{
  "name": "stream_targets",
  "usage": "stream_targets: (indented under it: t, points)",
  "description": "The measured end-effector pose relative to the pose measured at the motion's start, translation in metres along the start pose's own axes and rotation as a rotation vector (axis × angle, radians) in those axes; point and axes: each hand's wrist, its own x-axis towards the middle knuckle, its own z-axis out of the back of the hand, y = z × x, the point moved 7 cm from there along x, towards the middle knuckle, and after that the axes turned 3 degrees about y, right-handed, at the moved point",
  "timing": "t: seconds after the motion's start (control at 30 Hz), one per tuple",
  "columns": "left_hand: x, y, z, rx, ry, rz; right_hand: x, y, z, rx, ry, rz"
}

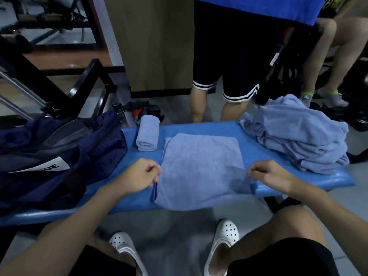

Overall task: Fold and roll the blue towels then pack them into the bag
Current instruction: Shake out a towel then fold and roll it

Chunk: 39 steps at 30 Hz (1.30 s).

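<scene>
One rolled towel (147, 133), one flat towel (201, 168), one bag (59, 156) (heap (298, 136) beyond counting).

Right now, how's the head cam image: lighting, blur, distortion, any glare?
Head view: dim, bluish light. Wide-angle bending curves the bench edge, with a faint sheen on its right end but no hard glare. The folded towel reads fairly sharp. The left hand and right hand at its edges look slightly soft. A shadow falls on the towel beside the right hand. The bag is nearly black, showing little detail.
</scene>
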Motion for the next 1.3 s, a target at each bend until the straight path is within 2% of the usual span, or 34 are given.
stream_targets:
  t: [0.1,0.17,0.27,0.4,0.5,0.63,0.8,0.97,1.13,1.3]
  points:
    - [0.009,-0.012,-0.005,0.105,-0.071,-0.132,0.014,0.004,-0.008,-0.007,-0.033,0.029]
    - [0.016,-0.021,-0.021,0.145,0.009,-0.202,0.026,0.004,-0.018,-0.047,-0.029,0.04]
    - [0.027,-0.02,-0.039,0.353,0.106,-0.227,0.037,0.003,-0.033,-0.152,0.0,0.026]
    - [0.036,-0.014,-0.043,0.606,0.121,-0.23,0.039,-0.001,-0.037,-0.494,-0.034,0.017]
    - [0.043,-0.02,-0.037,0.53,0.047,-0.286,0.044,0.0,-0.037,-0.645,-0.094,0.074]
    - [0.061,-0.02,-0.041,0.539,0.032,-0.301,0.059,-0.003,-0.037,-0.573,-0.157,0.098]
    - [0.078,-0.03,-0.034,0.572,0.018,-0.298,0.075,-0.003,-0.032,-0.682,-0.226,0.059]
    - [0.115,-0.03,-0.023,0.451,-0.167,-0.344,0.094,-0.001,-0.019,-0.518,-0.39,0.034]
    - [0.133,-0.024,-0.034,0.49,-0.134,-0.286,0.109,-0.02,-0.018,-0.414,-0.369,-0.079]
    - [0.137,-0.029,-0.028,0.412,-0.219,-0.353,0.113,-0.023,-0.009,-0.39,-0.422,-0.085]
